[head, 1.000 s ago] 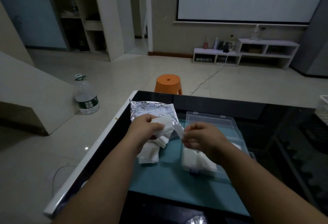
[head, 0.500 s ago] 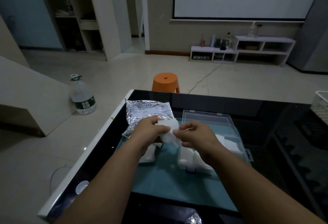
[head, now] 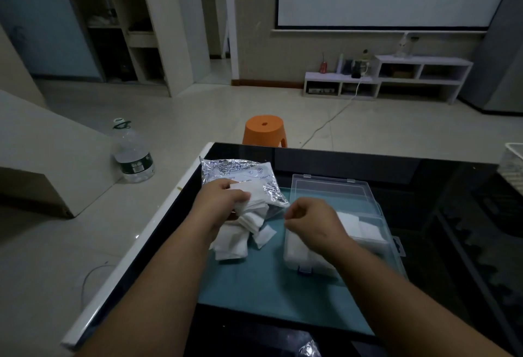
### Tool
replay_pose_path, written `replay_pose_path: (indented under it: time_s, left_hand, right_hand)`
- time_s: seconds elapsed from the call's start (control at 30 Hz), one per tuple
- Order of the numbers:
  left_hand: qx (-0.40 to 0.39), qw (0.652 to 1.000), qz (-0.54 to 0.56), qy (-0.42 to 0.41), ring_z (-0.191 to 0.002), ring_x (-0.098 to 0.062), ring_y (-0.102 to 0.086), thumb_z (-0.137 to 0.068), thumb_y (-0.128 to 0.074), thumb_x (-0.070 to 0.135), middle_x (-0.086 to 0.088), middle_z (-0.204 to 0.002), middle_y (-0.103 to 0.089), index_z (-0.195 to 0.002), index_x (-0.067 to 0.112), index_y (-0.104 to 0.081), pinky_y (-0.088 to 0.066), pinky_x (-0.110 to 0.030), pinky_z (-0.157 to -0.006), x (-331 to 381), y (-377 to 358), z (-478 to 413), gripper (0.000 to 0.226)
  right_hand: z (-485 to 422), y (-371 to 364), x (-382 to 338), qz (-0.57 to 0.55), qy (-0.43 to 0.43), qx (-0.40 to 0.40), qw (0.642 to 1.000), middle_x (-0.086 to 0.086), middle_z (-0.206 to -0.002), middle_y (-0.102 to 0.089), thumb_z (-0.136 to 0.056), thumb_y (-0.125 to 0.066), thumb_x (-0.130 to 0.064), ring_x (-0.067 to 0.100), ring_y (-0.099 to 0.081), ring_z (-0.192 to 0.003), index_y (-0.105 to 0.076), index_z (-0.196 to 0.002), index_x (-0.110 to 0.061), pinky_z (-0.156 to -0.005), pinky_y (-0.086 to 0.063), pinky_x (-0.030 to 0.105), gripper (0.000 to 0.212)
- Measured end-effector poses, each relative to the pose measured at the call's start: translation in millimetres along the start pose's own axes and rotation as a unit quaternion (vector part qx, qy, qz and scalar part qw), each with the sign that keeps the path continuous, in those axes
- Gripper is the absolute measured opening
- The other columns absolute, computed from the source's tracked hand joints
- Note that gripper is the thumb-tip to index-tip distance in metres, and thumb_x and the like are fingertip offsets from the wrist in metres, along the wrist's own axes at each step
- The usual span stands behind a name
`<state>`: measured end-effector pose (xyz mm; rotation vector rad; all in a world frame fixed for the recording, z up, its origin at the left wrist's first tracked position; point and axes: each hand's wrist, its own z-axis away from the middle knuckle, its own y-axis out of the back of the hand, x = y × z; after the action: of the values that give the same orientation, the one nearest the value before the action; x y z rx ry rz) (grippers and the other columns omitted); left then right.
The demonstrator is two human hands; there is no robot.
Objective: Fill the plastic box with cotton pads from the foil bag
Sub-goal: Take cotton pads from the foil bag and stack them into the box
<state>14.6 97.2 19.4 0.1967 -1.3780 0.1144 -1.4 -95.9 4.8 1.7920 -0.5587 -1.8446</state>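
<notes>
A black glossy table (head: 368, 167) with a white edge carries a teal mat (head: 254, 286), on which all the task things lie. The clear plastic box (head: 331, 189) sits on the right part of the mat with its lid open and laid back away from the person; white pads already lie inside its base. The crinkled foil bag (head: 235, 171) lies just left of the box, its mouth facing the person. Loose cotton pads (head: 232, 243) spill from that mouth into a heap on the mat. The left hand (head: 223, 204) is at the bag's mouth, fingers curled around a wad of these pads. The right hand (head: 311, 221) hovers over the box's near end, fingers curled, thumb and forefinger meeting beside the bag's corner; whether they pinch anything cannot be told.
</notes>
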Motion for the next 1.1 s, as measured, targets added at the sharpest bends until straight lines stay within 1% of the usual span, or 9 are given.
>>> replay_pose_path:
  time_s: [0.1,0.2,0.33,0.5,0.7,0.8,0.93,1.03,1.1]
  left_hand:
    - [0.022,1.0,-0.004,0.006,-0.062,-0.024,-0.06,-0.078,-0.069,0.001,-0.011,-0.075,-0.066,-0.082,0.007,-0.065,-0.047,-0.029,-0.057,-1.3,7.6,0.8,0.009]
    - [0.043,0.999,0.0,0.003,-0.058,-0.023,-0.057,-0.079,-0.069,0.0,-0.009,-0.069,-0.064,-0.079,0.008,-0.064,-0.045,-0.028,-0.054,-1.4,18.0,-0.2,0.009]
    - [0.058,0.998,0.012,-0.002,-0.057,-0.023,-0.056,-0.079,-0.068,-0.003,-0.01,-0.069,-0.063,-0.079,0.008,-0.064,-0.043,-0.025,-0.05,-1.6,28.6,0.4,0.011]
    - [0.052,0.999,0.012,0.0,-0.055,-0.022,-0.056,-0.079,-0.068,-0.002,-0.009,-0.067,-0.063,-0.078,0.007,-0.064,-0.045,-0.025,-0.049,-1.0,29.4,1.4,0.01]
    - [0.046,0.999,0.005,0.005,-0.061,-0.024,-0.056,-0.077,-0.07,0.001,-0.01,-0.069,-0.063,-0.08,0.008,-0.064,-0.045,-0.032,-0.057,-2.9,24.3,0.9,0.009]
    - [0.037,0.999,-0.003,0.008,-0.058,-0.022,-0.057,-0.078,-0.069,0.0,-0.009,-0.069,-0.063,-0.081,0.008,-0.064,-0.045,-0.027,-0.053,-2.1,21.8,2.3,0.01]
    - [0.033,0.999,-0.008,0.016,-0.062,-0.024,-0.059,-0.077,-0.069,-0.001,-0.009,-0.073,-0.065,-0.083,0.008,-0.066,-0.046,-0.029,-0.057,-1.2,22.2,3.6,0.011]
    - [0.02,0.999,0.001,0.031,-0.066,-0.028,-0.061,-0.077,-0.07,-0.003,-0.013,-0.077,-0.066,-0.086,0.007,-0.067,-0.051,-0.036,-0.063,-3.2,25.6,1.2,0.014]
    - [0.007,1.0,-0.001,0.026,-0.066,-0.029,-0.062,-0.078,-0.071,-0.004,-0.015,-0.08,-0.067,-0.087,0.008,-0.067,-0.053,-0.04,-0.067,-4.6,27.3,0.5,0.016]
  right_hand:
    - [-1.6,-17.5,-1.0,0.163,0.06,-0.022,0.985,-0.001,-0.097,-0.07,-0.086,-0.064,-0.019,0.02,-0.063,-0.093,-0.069,-0.087,-0.026,-0.075,-0.047,0.026,0.009]
    - [-4.7,-32.6,-8.7,0.309,0.167,-0.017,0.936,0.007,-0.111,-0.066,-0.088,-0.062,-0.02,0.028,-0.059,-0.105,-0.07,-0.11,-0.028,-0.08,-0.042,0.029,0.025]
    - [-12.4,-40.4,-10.5,0.408,0.217,-0.048,0.885,0.005,-0.115,-0.067,-0.086,-0.057,-0.012,0.028,-0.055,-0.11,-0.065,-0.116,-0.027,-0.09,-0.039,0.035,0.034]
    - [-16.9,-47.4,-3.2,0.401,0.196,-0.078,0.891,0.004,-0.117,-0.061,-0.086,-0.056,-0.016,0.029,-0.048,-0.114,-0.056,-0.113,-0.032,-0.092,-0.029,0.037,0.031]
    - [-17.2,-45.7,-6.7,0.449,0.179,-0.117,0.867,0.003,-0.123,-0.061,-0.087,-0.062,-0.022,0.027,-0.044,-0.12,-0.067,-0.118,-0.038,-0.1,-0.025,0.042,0.035]
    - [-15.6,-46.2,-6.7,0.445,0.182,-0.116,0.869,0.003,-0.117,-0.063,-0.085,-0.062,-0.02,0.027,-0.046,-0.118,-0.07,-0.11,-0.031,-0.1,-0.025,0.044,0.028]
    - [-14.4,-45.3,-6.6,0.451,0.189,-0.125,0.863,0.004,-0.113,-0.062,-0.087,-0.054,-0.016,0.027,-0.047,-0.114,-0.068,-0.104,-0.023,-0.099,-0.027,0.046,0.022]
    - [-14.8,-32.2,-17.2,0.399,0.188,-0.105,0.891,0.002,-0.106,-0.066,-0.089,-0.052,-0.025,0.026,-0.052,-0.107,-0.065,-0.1,-0.025,-0.098,-0.031,0.041,0.017]
    - [-16.2,-18.7,-27.8,0.311,0.176,-0.07,0.931,-0.002,-0.097,-0.067,-0.088,-0.057,-0.028,0.022,-0.057,-0.097,-0.063,-0.093,-0.026,-0.091,-0.038,0.036,0.009]
